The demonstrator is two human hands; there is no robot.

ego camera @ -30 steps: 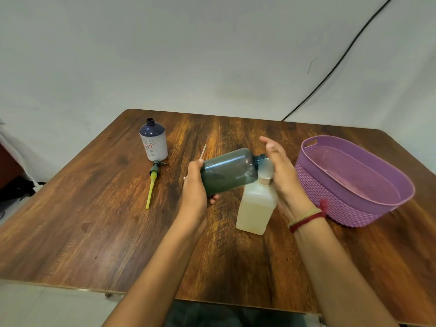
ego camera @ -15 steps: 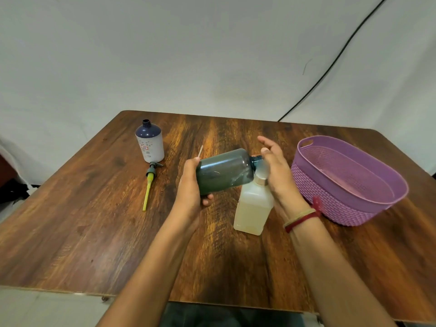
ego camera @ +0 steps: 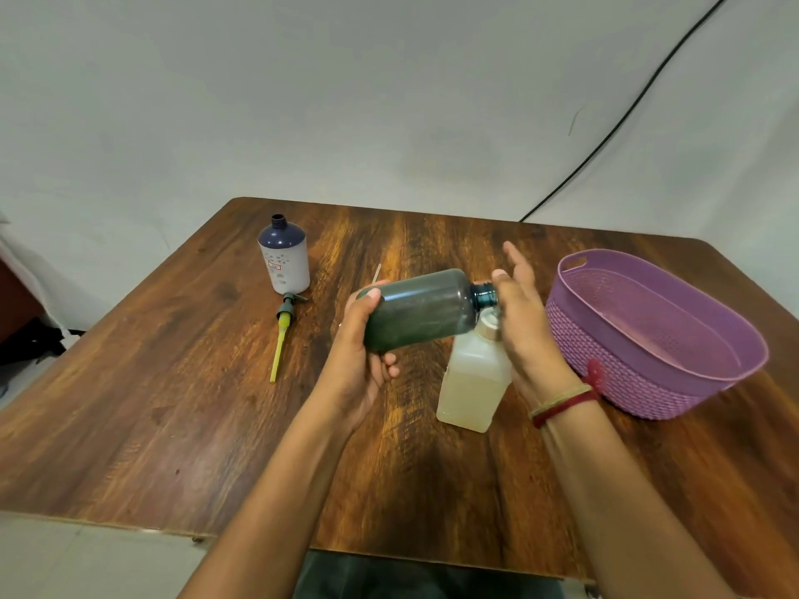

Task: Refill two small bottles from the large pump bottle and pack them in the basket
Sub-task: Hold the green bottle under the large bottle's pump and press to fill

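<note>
Left grip point(ego camera: 361, 339) wrapped around the dark green bottle point(ego camera: 423, 311), tipped near-horizontal, neck above the clear small bottle point(ego camera: 473, 382) standing on the tabletop point(ego camera: 173, 382) beside the purple basket point(ego camera: 605, 373). Right grip point(ego camera: 525, 322): fingers spread, apparently against that bottle's neck; contact hidden.

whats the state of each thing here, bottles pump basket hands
dark green bottle: uncapped, tipped almost flat, neck over the clear bottle
clear bottle: upright, pale liquid inside
white bottle: upright, uncapped
pump: lying flat, off any bottle
basket: upright, no bottle in it
left hand: grips the dark green bottle
right hand: fingers straight, beside the clear bottle's neck
</note>
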